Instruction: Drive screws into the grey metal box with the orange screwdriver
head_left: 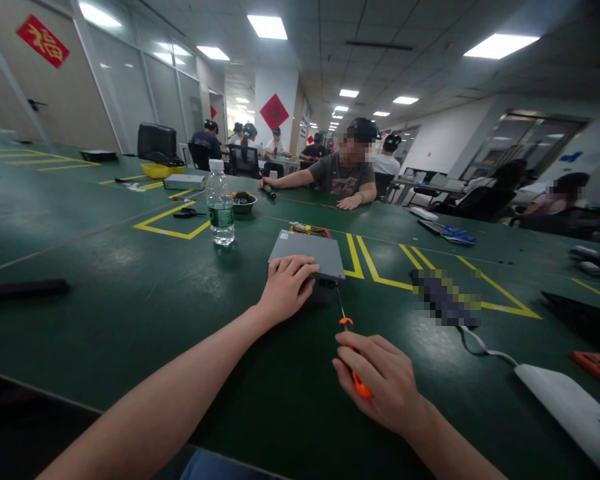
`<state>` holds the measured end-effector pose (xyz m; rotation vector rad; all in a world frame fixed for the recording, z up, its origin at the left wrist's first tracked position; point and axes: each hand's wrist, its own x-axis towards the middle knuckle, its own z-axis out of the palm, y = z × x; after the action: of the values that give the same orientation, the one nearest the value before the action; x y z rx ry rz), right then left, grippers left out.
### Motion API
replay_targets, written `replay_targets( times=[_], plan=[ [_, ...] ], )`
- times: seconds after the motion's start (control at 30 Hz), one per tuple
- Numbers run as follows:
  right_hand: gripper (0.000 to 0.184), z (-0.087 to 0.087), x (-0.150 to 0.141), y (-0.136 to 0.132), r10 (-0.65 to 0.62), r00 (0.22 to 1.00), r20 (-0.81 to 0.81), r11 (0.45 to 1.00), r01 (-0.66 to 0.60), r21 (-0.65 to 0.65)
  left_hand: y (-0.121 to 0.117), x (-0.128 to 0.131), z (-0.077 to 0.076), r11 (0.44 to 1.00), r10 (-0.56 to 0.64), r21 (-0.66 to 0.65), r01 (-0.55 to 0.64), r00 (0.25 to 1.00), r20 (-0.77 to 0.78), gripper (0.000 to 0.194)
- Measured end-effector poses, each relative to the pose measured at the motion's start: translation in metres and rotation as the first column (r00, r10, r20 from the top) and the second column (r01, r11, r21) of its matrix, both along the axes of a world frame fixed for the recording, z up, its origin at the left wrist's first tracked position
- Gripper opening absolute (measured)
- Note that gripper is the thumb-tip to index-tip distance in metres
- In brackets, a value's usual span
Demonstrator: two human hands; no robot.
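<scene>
A grey metal box [310, 253] with coloured wires at its far end lies on the green table [130, 293]. My left hand [286, 285] grips its near left corner, fingers curled over the top. My right hand [380, 380] is closed round the orange handle of a screwdriver [347, 325]. The thin shaft points up at the near face of the box, and its tip is at or very close to that face.
A water bottle [221, 205] stands left of the box, with a small bowl [243, 201] and scissors [189, 213] behind it. A white device [565, 403] with a cable lies at the right. A person [344, 175] sits across the table, others farther back.
</scene>
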<state>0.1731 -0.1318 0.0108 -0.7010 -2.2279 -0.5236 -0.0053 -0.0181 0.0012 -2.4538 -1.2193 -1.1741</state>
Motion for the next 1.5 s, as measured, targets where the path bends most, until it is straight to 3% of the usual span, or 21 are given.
replay_targets(
  times=[0.17, 1.0, 1.2, 1.37, 1.5],
  plan=[
    [0.007, -0.001, -0.008, 0.002, 0.1, 0.991, 0.092, 0.995, -0.099, -0.007, 0.001, 0.0, 0.0, 1.0, -0.003, -0.006, 0.003, 1.0, -0.002, 0.024],
    [0.006, -0.005, -0.013, 0.014, 0.045, 0.998, 0.052, 0.999, -0.045, -0.011, 0.0, 0.0, 0.0, 1.0, -0.001, -0.006, 0.001, 1.0, 0.002, 0.023],
    [0.034, -0.004, -0.013, 0.008, 0.118, 0.992, 0.046, 0.983, -0.11, -0.145, 0.001, -0.001, -0.001, 1.0, 0.003, 0.001, -0.003, 1.0, -0.003, 0.024],
    [0.032, -0.003, -0.016, 0.006, 0.098, 0.985, 0.145, 0.988, -0.079, -0.131, 0.001, -0.001, -0.001, 1.0, -0.009, -0.002, 0.009, 1.0, -0.017, 0.027],
    [0.03, -0.007, -0.016, 0.007, 0.101, 0.991, 0.084, 0.987, -0.089, -0.137, 0.0, -0.001, -0.001, 1.0, -0.009, -0.006, 0.009, 1.0, -0.016, 0.028]
  ],
)
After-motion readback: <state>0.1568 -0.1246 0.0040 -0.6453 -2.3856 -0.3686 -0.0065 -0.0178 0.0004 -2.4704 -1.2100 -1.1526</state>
